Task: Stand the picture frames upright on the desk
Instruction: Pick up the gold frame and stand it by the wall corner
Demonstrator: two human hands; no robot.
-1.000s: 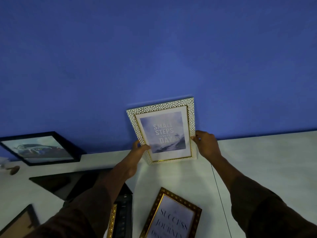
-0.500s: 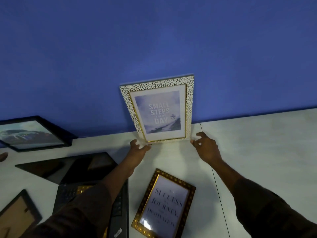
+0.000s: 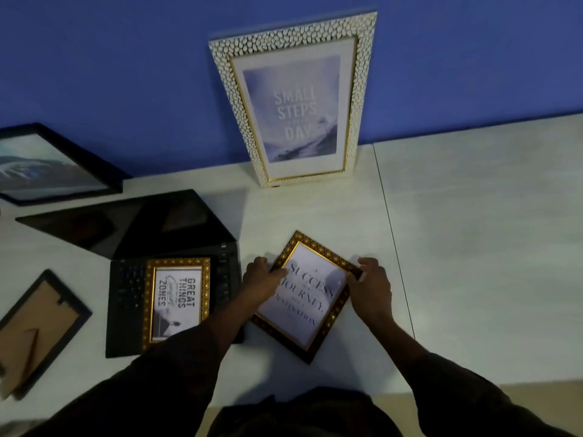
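A white pebbled frame (image 3: 296, 102) reading "Small Steps Every Day" stands upright against the blue wall at the back of the white desk (image 3: 473, 247). A gold-and-dark "Success" frame (image 3: 307, 294) lies flat and skewed in front of me. My left hand (image 3: 263, 280) grips its upper left edge, my right hand (image 3: 372, 287) its right corner. Another gold frame (image 3: 176, 299), "Great Things", lies flat on the laptop keyboard. A black frame (image 3: 47, 165) stands at the far left against the wall. One black frame (image 3: 38, 329) lies face down at the left edge.
An open black laptop (image 3: 132, 228) sits left of centre, its screen tilted far back. A seam (image 3: 391, 241) runs front to back across the desk, right of my hands. The desk's near edge (image 3: 457, 384) lies close to my body.
Both hands let go of the white frame, which stays upright at the wall, and came back down onto the "Success" frame. The view has tilted downward.
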